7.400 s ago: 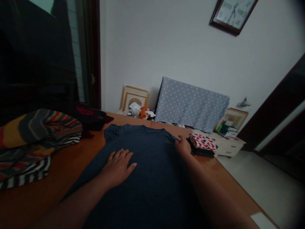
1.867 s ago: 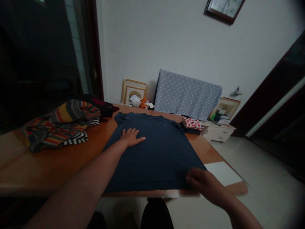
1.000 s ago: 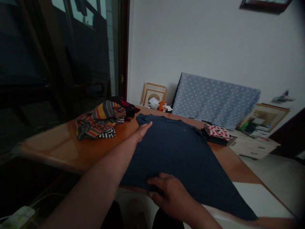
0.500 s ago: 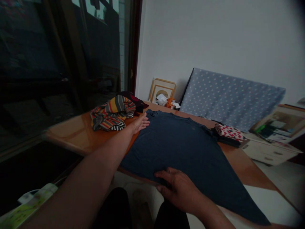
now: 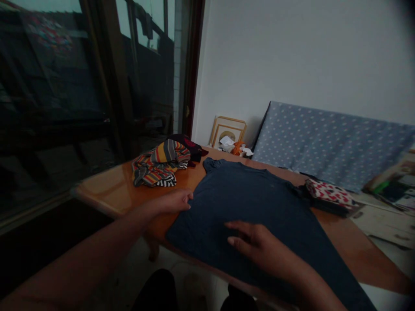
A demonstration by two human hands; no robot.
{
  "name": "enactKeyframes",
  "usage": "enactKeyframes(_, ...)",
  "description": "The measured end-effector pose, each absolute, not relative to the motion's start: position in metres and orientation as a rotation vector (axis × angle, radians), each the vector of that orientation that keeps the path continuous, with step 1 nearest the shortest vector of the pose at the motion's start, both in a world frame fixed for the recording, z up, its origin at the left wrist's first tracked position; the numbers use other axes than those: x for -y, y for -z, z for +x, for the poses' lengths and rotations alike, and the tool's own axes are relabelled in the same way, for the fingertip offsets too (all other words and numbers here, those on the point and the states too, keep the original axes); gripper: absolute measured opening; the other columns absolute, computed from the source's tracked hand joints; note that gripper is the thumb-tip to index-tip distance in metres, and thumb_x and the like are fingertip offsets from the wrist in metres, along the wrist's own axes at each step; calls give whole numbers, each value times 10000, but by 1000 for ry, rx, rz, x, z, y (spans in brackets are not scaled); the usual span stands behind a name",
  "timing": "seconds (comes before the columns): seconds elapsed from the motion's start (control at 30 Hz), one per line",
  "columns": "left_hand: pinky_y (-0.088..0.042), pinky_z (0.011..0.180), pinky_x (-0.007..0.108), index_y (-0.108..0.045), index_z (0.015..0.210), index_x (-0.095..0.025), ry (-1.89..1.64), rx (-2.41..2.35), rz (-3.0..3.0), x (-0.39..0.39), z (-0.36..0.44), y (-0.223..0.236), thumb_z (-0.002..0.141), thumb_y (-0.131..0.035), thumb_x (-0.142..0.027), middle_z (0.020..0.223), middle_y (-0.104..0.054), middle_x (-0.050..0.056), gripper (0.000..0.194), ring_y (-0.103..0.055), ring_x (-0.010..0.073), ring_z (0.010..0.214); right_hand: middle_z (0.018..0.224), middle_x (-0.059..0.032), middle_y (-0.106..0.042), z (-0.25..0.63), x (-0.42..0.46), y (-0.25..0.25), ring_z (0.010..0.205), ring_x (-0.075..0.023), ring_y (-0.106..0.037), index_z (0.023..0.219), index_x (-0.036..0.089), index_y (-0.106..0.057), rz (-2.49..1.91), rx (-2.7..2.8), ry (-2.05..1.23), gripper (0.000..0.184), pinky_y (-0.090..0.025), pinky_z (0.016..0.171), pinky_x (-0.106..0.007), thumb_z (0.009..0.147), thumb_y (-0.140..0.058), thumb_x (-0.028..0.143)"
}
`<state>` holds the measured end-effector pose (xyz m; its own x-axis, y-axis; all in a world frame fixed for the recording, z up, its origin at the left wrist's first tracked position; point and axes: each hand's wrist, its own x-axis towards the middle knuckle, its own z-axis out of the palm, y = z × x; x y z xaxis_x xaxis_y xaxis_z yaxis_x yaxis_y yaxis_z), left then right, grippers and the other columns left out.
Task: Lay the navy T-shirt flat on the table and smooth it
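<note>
A dark blue shirt (image 5: 240, 194) lies spread over the wooden table, its near edge at the table's front. At the shirt's left edge, my left hand (image 5: 179, 201) has its fingers curled in and appears to pinch the cloth there. My right hand (image 5: 256, 242) is over the lower middle of the shirt, fingers apart and holding nothing. Whether it touches the fabric cannot be told.
Striped, crumpled clothes (image 5: 162, 162) lie on the table's (image 5: 106, 185) far left. A folded red-and-white patterned cloth (image 5: 329, 192) sits at the right on dark folded fabric. Behind stand a blue dotted cover (image 5: 317, 142) and picture frames (image 5: 228, 127).
My left hand has come back along the shirt's left edge toward me, its straight fingers now curled. My right hand has moved inward from the near edge. The view has shifted slightly.
</note>
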<state>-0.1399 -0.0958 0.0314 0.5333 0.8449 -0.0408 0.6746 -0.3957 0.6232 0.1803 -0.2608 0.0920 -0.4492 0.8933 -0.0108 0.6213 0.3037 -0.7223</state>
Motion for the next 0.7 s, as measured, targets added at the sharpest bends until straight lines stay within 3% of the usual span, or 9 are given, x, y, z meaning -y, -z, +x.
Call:
enactKeyframes(0.13,-379,602,235,-622,930,-213,-312,-1231,2160,85,-143,-36,728,-639,-317,775,-622,-34,228,-562,151,705,956,-52,-758,205,231,-94,847,-228,-706,1323,229,-656,-1384,2032,-814,486,-561,732,-336,957,-539,527)
enactKeyframes(0.27,-394,605,247,-647,828,-202,-536,-1402,2154,38,-129,-41,754,-643,-362,741,-645,-16,177,-589,165,703,1030,-50,-757,225,211,-90,918,-225,-716,1195,235,-711,-1395,1838,-534,407,-569,787,-324,960,-532,516)
enactKeyframes(0.43,-432,663,258,-665,829,-202,-739,-1611,2150,-40,-92,-44,790,-615,-300,816,-700,19,117,-633,189,806,1097,-48,-746,230,206,-72,1004,-209,-716,1132,243,-705,-1374,1720,-296,318,-570,856,-302,991,-509,449)
enactKeyframes(0.57,-443,703,271,-664,794,-193,-804,-1765,2105,-99,-63,-40,822,-566,-221,873,-730,57,106,-646,199,837,1071,-36,-753,224,209,-59,962,-178,-732,1140,250,-686,-1287,1810,-162,247,-587,826,-276,1006,-501,345)
enactKeyframes(0.7,-449,726,276,-682,898,-199,-816,-1832,2070,-144,-44,-29,862,-552,-266,972,-742,68,150,-660,206,873,961,-30,-769,221,205,-55,829,-156,-749,1104,224,-694,-1154,1893,52,214,-603,747,-252,980,-521,246)
